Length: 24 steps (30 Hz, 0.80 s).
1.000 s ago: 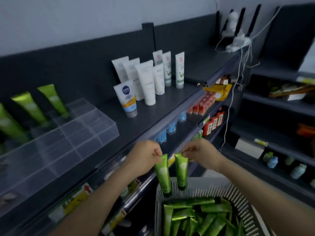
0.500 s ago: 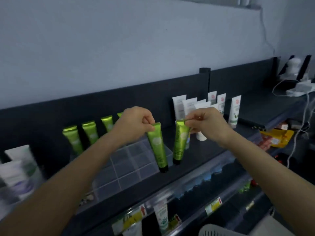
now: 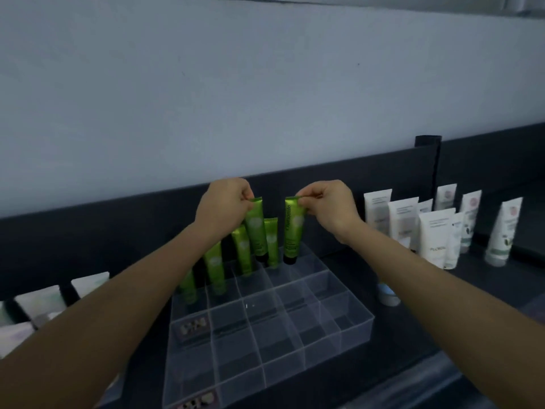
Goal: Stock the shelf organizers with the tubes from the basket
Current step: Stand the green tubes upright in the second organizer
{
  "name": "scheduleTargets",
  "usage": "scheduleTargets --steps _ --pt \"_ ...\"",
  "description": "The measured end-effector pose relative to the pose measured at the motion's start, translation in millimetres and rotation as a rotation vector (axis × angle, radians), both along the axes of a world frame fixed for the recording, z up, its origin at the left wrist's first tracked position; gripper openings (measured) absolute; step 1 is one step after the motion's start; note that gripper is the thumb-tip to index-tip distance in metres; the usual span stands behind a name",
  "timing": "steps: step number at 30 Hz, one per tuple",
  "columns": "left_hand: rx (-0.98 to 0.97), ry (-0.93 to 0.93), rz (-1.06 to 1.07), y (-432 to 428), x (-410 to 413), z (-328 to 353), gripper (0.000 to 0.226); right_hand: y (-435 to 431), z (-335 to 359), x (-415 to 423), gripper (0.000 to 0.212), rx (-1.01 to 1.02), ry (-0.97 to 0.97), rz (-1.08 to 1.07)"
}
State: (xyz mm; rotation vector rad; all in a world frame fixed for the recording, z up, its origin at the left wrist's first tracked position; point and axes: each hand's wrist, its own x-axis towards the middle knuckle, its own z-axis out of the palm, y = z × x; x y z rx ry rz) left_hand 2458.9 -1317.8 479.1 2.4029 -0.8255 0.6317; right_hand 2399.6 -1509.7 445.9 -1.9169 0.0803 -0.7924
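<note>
We reach both bare forearms forward and up over the shelf [image 3: 383, 361], wrists raised. Our left hand [image 3: 225, 206] pinches the crimped top of a green tube [image 3: 256, 231], which hangs cap down above the back row of the clear organizer [image 3: 295, 329]. Our right hand [image 3: 327, 206] pinches a second tube [image 3: 293, 231] the same way, just beside the first, its black cap over the back right compartments. Four more green tubes [image 3: 214, 265] already stand in the back row. White tubes [image 3: 435, 234] stand to the right on the dark shelf, below a pale wall [image 3: 265, 84]
</note>
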Motion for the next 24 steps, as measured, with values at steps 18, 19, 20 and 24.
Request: scheduleTargets --steps 18,19,20,24 --pt "0.242 0.043 0.092 9 55 -42 0.007 18 -52 83 0.009 -0.156 0.205 0.068" --pt "0.251 0.045 0.092 8 56 -43 0.006 17 -52 83 0.01 -0.196 0.221 0.074" --pt "0.26 0.045 0.09 8 56 -44 0.007 17 -53 82 0.01 -0.228 0.231 0.079" --pt "0.302 0.036 0.095 5 56 -48 0.009 16 -52 80 0.012 -0.276 0.235 0.073"
